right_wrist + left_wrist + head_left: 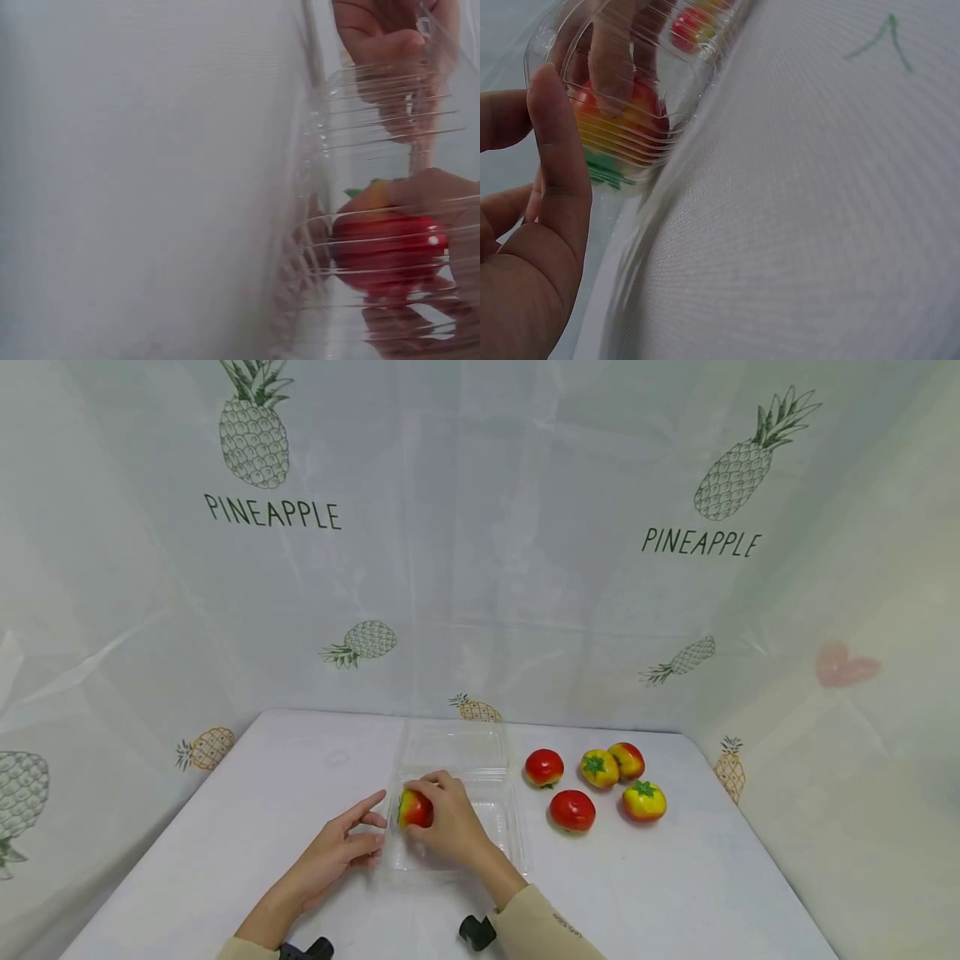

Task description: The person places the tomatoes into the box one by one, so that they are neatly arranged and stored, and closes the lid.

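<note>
Nearest me, a beige sleeve (542,931) leads to the right hand (453,822), which pinches a tomato-like fruit (416,809) inside the clear clamshell container (495,817), at its left side. The left hand (336,853), fingers loosely extended, grips nothing. I judge the fruit light, firm and slick, best held round its sides. Squat, without clear long axis, its green calyx (604,169) faces left.

Left hand (333,852): index finger (366,804) stretched forward, other fingers loosely bent. Right hand (450,825): thumb and fingers curled downward in a pinch. Left forearm (270,914) slants rightward, right forearm (501,877) leftward.
</note>
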Motion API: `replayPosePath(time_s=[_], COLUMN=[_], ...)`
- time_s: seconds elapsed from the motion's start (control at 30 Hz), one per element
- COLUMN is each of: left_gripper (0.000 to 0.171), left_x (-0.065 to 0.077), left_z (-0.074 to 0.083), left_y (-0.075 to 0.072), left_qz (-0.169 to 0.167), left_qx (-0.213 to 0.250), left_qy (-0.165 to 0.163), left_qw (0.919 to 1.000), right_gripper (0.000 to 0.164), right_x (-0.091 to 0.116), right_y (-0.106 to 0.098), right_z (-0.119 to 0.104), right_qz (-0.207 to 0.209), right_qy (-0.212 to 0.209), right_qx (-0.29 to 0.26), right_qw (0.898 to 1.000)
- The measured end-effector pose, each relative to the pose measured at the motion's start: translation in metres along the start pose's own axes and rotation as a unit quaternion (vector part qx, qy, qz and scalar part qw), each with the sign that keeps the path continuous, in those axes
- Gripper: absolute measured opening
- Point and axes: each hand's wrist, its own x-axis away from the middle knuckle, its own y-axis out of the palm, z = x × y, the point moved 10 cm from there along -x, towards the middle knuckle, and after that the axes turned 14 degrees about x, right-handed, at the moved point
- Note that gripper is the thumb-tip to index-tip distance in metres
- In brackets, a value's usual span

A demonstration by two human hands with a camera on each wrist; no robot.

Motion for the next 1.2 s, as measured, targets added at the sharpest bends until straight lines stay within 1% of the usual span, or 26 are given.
replayPosePath(time_s=[0.13, 0.43, 0.67, 0.83, 1.0, 1.2], left_gripper=[0.075, 0.075, 0.076, 0.076, 0.076, 0.077], left_x=[-0.0003, -0.0012, -0.0012, -0.0013, -0.0018, -0.0023], left_z=[-0.0003, 0.0009, -0.0010, -0.0022, -0.0020, -0.0018], left_y=[0.0000, -0.0021, -0.0006, -0.0010, -0.0014, -0.0012], left_qz=[0.001, 0.009, 0.001, 0.005, 0.006, -0.002], left_qx=[-0.003, -0.005, -0.001, -0.002, -0.004, -0.001], left_qy=[-0.001, -0.001, -0.002, -0.003, -0.002, 0.000], left_qw=[1.0000, 0.9999, 1.0000, 1.0000, 1.0000, 1.0000], right_gripper=[0.059, 0.058, 0.059, 0.059, 0.062, 0.060], right_x=[0.0012, 0.0025, 0.0033, 0.0032, 0.0033, 0.0033], right_y=[-0.0010, -0.0010, 0.0017, 0.0040, 0.0060, 0.0034], right_z=[0.0007, -0.0006, -0.0003, -0.0004, 0.0018, 0.0022], right_qz=[0.011, 0.021, 0.013, 0.007, -0.004, -0.007], right_qy=[0.002, -0.006, -0.011, -0.017, -0.004, 0.009], right_qx=[-0.013, -0.028, -0.029, -0.035, -0.049, -0.069], right_qw=[1.000, 0.999, 0.999, 0.999, 0.999, 0.998])
